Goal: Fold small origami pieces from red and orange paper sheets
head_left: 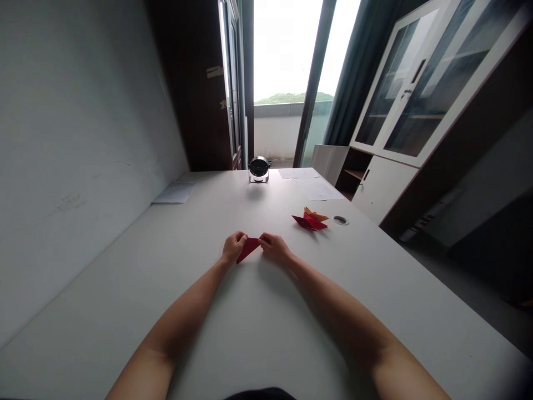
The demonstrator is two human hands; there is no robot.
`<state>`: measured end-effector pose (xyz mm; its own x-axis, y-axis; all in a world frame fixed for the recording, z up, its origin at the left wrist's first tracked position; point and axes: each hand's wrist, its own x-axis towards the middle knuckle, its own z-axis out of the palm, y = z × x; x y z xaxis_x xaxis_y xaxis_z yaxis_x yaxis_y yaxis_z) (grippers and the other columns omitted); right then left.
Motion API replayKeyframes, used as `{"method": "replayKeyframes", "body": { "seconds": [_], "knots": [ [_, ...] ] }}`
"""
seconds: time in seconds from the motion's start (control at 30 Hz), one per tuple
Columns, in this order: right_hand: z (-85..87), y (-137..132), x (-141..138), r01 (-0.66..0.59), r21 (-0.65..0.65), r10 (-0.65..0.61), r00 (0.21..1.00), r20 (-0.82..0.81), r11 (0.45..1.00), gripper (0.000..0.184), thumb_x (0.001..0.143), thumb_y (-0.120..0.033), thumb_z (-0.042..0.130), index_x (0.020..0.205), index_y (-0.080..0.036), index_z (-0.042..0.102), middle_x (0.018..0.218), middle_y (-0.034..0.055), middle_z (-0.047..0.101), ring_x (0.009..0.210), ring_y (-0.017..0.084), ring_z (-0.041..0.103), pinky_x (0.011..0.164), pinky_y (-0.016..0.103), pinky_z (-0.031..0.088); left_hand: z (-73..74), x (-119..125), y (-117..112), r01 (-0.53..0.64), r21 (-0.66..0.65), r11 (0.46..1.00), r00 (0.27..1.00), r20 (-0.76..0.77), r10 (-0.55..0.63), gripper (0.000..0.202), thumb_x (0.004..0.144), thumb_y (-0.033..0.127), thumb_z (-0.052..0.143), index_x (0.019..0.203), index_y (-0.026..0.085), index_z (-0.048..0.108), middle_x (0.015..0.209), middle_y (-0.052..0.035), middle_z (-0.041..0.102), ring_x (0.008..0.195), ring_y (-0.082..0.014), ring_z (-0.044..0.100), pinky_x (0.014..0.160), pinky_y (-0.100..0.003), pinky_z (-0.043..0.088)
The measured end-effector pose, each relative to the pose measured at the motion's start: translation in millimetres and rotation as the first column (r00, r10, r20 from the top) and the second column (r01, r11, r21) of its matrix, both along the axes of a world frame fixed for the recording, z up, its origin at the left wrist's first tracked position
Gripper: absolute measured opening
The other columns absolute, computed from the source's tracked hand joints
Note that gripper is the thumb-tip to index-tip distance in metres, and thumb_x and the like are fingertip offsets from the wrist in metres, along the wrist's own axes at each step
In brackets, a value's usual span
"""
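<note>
Between my two hands is a red sheet of folded paper (249,249), which shows as a triangle with one corner pointing down toward me. My left hand (235,245) is closed on its left side, thumb near the top edge. At the upper right corner, my right hand (272,244) pinches the paper with its fingertips. Parts of the paper are hidden behind the left fingers. To the right, apart from both hands, several folded paper pieces in red (311,222) and orange (317,215) lie together on the white table (200,289).
A small round black fan-like device (259,168) on a silver stand is at the table's far end. White papers lie at the far left (175,192) and far right (322,189). A round cable hole (340,220) is near the right edge. A wall (83,139) borders the left.
</note>
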<state>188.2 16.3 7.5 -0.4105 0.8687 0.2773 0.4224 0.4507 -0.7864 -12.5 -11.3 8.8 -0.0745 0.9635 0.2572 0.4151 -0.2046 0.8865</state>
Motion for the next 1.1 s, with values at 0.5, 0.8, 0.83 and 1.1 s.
{"method": "replayKeyframes", "body": {
  "seconds": [0.5, 0.8, 0.83, 1.1],
  "knots": [
    [0.8, -0.9, 0.4, -0.001, -0.032, 0.000, 1.000, -0.030, 0.999, 0.020, 0.086, -0.036, 0.053, 0.079, -0.019, 0.062, 0.065, -0.0018, 0.063, 0.057, 0.012, 0.052, 0.057, 0.022, 0.038, -0.1, 0.6, 0.3, -0.012, -0.023, 1.000, 1.000, 0.012, 0.013, 0.029, 0.084, 0.043, 0.052, 0.075, 0.018, 0.064, 0.066, -0.0004, 0.062, 0.060, -0.0135, 0.053, 0.055, -0.023, 0.036],
    [4.0, -1.7, 0.2, 0.010, -0.058, -0.010, 1.000, -0.002, 0.998, 0.020, 0.086, -0.035, 0.053, 0.080, -0.019, 0.064, 0.066, -0.0010, 0.065, 0.059, 0.012, 0.053, 0.058, 0.022, 0.039, 1.3, 1.0, -0.5, -0.011, -0.016, 1.000, 1.000, 0.011, 0.011, 0.029, 0.084, 0.042, 0.052, 0.075, 0.018, 0.064, 0.065, -0.0001, 0.061, 0.060, -0.0133, 0.052, 0.055, -0.023, 0.036],
    [4.1, -1.7, 0.2, 0.010, -0.059, -0.010, 1.000, 0.002, 0.998, 0.020, 0.086, -0.035, 0.054, 0.080, -0.019, 0.064, 0.066, -0.0010, 0.065, 0.059, 0.012, 0.053, 0.058, 0.022, 0.039, 1.3, 0.8, -0.4, -0.007, -0.013, 1.000, 1.000, 0.011, 0.007, 0.029, 0.084, 0.042, 0.052, 0.075, 0.018, 0.064, 0.065, -0.0002, 0.061, 0.060, -0.0133, 0.052, 0.055, -0.023, 0.037],
    [4.7, -2.0, 0.4, 0.006, -0.024, -0.006, 1.000, 0.017, 1.000, 0.021, 0.087, -0.035, 0.053, 0.080, -0.019, 0.064, 0.066, -0.0010, 0.066, 0.058, 0.012, 0.052, 0.057, 0.022, 0.037, 1.2, -0.2, -0.4, -0.002, -0.013, 1.000, 1.000, -0.010, 0.002, 0.029, 0.086, 0.041, 0.051, 0.075, 0.018, 0.064, 0.066, -0.0002, 0.061, 0.061, -0.0135, 0.053, 0.056, -0.023, 0.037]
  ]
}}
